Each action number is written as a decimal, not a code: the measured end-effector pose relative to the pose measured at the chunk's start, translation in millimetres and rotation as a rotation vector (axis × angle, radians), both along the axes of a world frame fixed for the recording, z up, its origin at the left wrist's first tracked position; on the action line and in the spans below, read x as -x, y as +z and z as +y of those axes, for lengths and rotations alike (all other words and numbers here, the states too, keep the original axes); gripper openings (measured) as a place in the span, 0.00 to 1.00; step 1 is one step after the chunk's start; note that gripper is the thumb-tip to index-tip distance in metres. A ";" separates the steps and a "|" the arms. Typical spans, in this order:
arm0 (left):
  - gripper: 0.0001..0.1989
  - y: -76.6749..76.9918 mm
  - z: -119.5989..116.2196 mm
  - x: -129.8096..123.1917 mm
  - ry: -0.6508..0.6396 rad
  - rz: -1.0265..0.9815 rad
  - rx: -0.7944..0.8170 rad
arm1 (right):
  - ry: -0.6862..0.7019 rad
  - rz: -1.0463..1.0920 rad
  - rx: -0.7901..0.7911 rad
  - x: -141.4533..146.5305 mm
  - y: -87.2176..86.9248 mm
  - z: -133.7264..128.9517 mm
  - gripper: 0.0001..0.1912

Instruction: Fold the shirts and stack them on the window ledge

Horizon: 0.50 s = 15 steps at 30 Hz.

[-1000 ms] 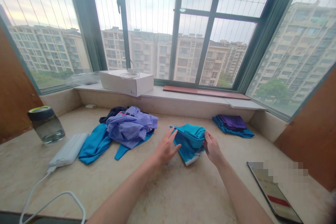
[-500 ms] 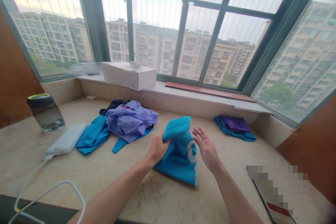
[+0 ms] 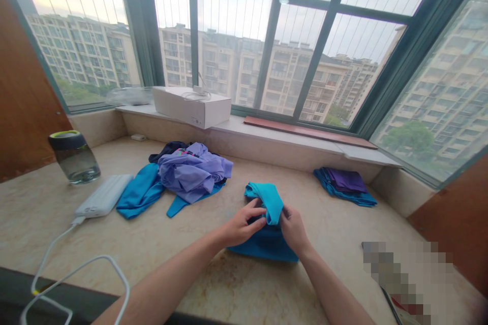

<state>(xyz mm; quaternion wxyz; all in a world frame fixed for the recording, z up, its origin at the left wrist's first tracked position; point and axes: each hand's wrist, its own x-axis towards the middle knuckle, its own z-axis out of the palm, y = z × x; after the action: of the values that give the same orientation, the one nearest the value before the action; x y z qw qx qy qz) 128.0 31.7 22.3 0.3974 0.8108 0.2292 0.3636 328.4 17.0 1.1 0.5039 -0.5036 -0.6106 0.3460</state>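
Note:
A blue garment (image 3: 263,245) lies on the counter in front of me, its upper part folded over into a lighter turquoise flap. My left hand (image 3: 244,222) is at the flap's left side, fingers curled and somewhat apart around the cloth, tips touching it. On the other side, my right hand (image 3: 293,223) pinches the flap's right edge between thumb and fingers. Part of the cloth is hidden behind both hands. Left of it sits a rumpled pile with a lavender garment (image 3: 190,170) over more blue cloth (image 3: 139,193).
A folded blue and purple stack (image 3: 345,185) lies at the right. Further left stand a water bottle (image 3: 74,157) and a white power bank (image 3: 103,195) with a cable (image 3: 110,259). A white box (image 3: 190,106) rests on the sill. A partly blurred phone (image 3: 391,297) lies front right.
The blue garment's raised top has come down and folded over. My right hand, open and apart before, has moved in to grip its edge. The left hand has shifted its hold.

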 end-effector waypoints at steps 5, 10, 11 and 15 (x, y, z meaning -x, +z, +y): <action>0.34 -20.8 7.5 -1.3 0.243 -0.035 0.014 | 0.018 0.396 0.073 1.7 -8.3 1.2 0.17; 0.38 -19.4 6.9 7.7 0.088 -0.058 0.176 | 0.204 0.724 0.217 7.4 -10.0 -4.2 0.19; 0.36 -17.5 6.2 8.4 0.068 -0.069 0.225 | 0.232 0.746 0.239 8.2 -8.9 -5.5 0.19; 0.36 -13.3 5.9 4.9 0.099 -0.090 0.394 | 0.302 0.735 0.278 7.4 -3.1 -7.4 0.19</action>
<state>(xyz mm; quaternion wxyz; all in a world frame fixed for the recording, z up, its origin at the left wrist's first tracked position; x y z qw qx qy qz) 123.1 37.6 9.1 0.5397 0.6880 0.3175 0.3669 321.1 9.6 -2.0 0.5590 -0.3146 -0.4048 0.6517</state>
